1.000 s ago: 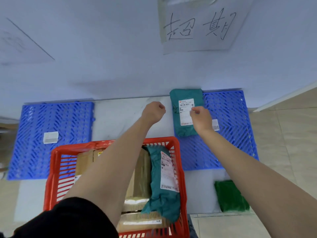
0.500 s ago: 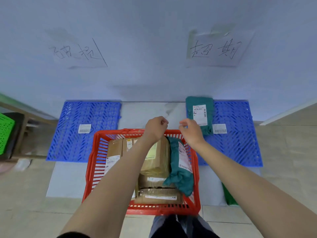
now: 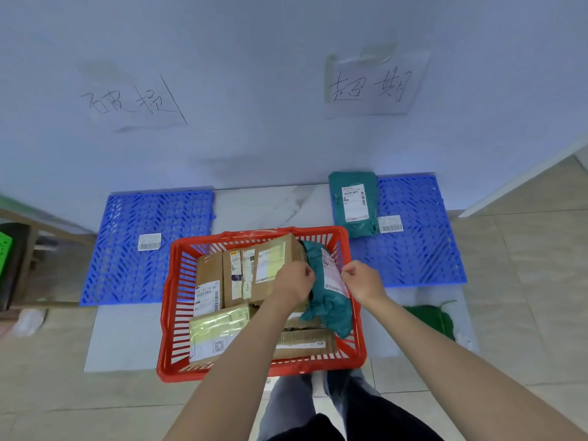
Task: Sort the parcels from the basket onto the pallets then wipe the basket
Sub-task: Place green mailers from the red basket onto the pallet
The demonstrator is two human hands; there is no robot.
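A red basket (image 3: 177, 300) stands on the floor in front of me, holding several brown cardboard parcels (image 3: 208, 281) and a teal bag parcel (image 3: 331, 310) with a white label at its right side. My left hand (image 3: 294, 283) is curled on the bag's left edge. My right hand (image 3: 362, 281) pinches its right edge beside the label. Another teal bag parcel (image 3: 353, 202) lies on the near-left corner of the right blue pallet (image 3: 420, 246). The left blue pallet (image 3: 127, 275) carries only a barcode label (image 3: 149, 242).
Two handwritten paper signs hang on the wall, one (image 3: 133, 101) above the left pallet, one (image 3: 370, 84) above the right. A green cloth (image 3: 432, 319) lies on the floor right of the basket. A green crate (image 3: 4, 249) and dark furniture sit at far left.
My right hand let go of the teal bag on the right pallet. Both hands drew back over the basket and closed on the second teal bag. My head pulled back and up.
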